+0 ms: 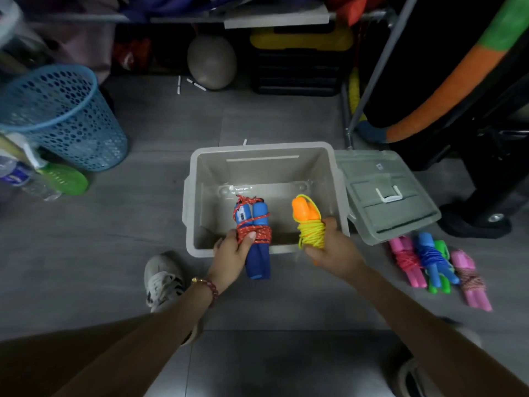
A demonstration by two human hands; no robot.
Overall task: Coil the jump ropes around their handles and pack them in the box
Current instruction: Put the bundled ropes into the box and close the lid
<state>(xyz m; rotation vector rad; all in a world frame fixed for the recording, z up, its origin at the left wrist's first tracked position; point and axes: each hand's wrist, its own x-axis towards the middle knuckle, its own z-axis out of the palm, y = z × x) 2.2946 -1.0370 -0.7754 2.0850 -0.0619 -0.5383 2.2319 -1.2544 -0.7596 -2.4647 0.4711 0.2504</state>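
Nearest the camera, on the grey tiled floor (114,253), I log one white laced shoe (161,279) just left of the left forearm. That wrist carries a red beaded bracelet (207,286).

Item: left hand (233,247). Its fingers and thumb are curled round a blue-handled jump rope (253,222). The red cord is wound about both handles. The handle ends point away from me, over the near wall of the box.

Item: right hand (329,247). It grips an orange-handled jump rope (310,222) by its coil of yellow cord. The handle tips are raised above the box's right near corner. The two bundles are apart, side by side.

Item: grey plastic box (194,196), open, standing on the floor directly beyond both hands. I see neither bundle touching its bottom.

Item: grey lid (386,196) with a white handle, leaning tilted against the box's right wall.

Item: four coiled ropes on the floor right of the box, below the lid, lying close together:
- a pink-handled rope with red cord (406,260)
- a blue-handled rope with blue cord (429,259), lying partly over the next
- a green-handled rope (440,282)
- a pink-handled rope with speckled cord (469,276)

Farther left: a blue perforated basket (60,116), and a green disc (67,179) just in front of it.

Farthest, under a shelf: a grey ball (211,61) and a black case with a yellow top (300,61).
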